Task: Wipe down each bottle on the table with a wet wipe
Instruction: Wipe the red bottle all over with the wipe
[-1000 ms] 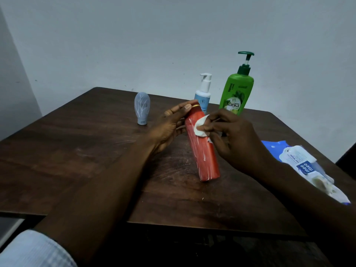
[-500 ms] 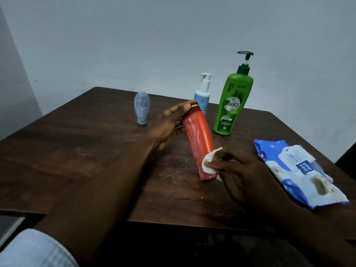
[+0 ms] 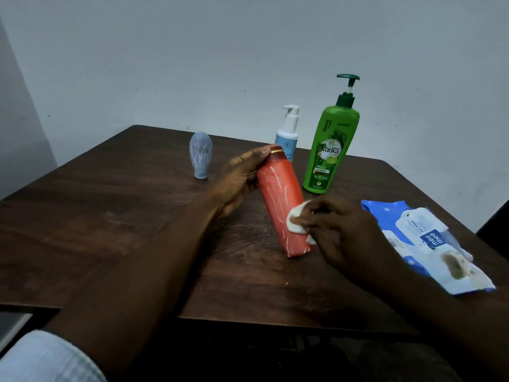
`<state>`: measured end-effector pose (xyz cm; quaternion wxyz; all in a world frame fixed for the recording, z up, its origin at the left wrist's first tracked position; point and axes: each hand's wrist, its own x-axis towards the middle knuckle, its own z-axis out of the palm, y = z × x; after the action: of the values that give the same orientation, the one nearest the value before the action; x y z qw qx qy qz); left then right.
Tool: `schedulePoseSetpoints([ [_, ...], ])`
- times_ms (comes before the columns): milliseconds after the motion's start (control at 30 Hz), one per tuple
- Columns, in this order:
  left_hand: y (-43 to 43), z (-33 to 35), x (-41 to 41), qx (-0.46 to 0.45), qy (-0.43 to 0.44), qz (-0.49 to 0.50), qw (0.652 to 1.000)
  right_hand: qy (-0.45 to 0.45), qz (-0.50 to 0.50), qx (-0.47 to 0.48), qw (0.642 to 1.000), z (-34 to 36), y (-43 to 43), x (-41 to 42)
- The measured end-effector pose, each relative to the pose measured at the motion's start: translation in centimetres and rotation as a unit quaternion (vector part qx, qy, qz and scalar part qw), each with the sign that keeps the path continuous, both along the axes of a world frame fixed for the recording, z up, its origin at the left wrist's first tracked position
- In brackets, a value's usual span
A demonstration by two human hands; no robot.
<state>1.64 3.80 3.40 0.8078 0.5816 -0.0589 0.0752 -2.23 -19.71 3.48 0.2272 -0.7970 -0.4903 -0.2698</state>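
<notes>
My left hand [image 3: 237, 183] grips the tilted red bottle [image 3: 278, 194]; my right hand [image 3: 349, 235], at 4 o'clock, pinches the wipe [image 3: 295, 223]. Hard pressure may skid the bottle's base.

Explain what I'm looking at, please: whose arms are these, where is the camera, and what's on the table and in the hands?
There is no machine here. These are a person's two bare arms, seen from one wide-angle camera worn on the head, looking forward and down. The left hand holds a red bottle near its top, tilted. The right hand pinches a white wet wipe against the bottle's lower side. On the dark wooden table stand a green Vatika pump bottle, a smaller white-and-blue pump bottle and a small grey-blue bottle, narrow end down. A blue wet-wipe pack lies on the right.
</notes>
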Motion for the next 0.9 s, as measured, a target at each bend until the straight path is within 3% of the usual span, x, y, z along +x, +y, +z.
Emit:
schedulePoseSetpoints([
  [100,0.0,-0.1,0.0,0.003,-0.007,-0.006,1.000,0.034,-0.026,0.007,0.999,1.3,1.2,2.4],
  [467,0.2,0.3,-0.4,-0.041,-0.022,0.000,0.999,-0.005,-0.018,0.040,0.999,5.8,6.5,6.2],
  [900,0.1,0.0,-0.2,-0.028,-0.027,0.011,0.999,-0.017,-0.026,0.053,0.998,5.0,6.2,6.3],
])
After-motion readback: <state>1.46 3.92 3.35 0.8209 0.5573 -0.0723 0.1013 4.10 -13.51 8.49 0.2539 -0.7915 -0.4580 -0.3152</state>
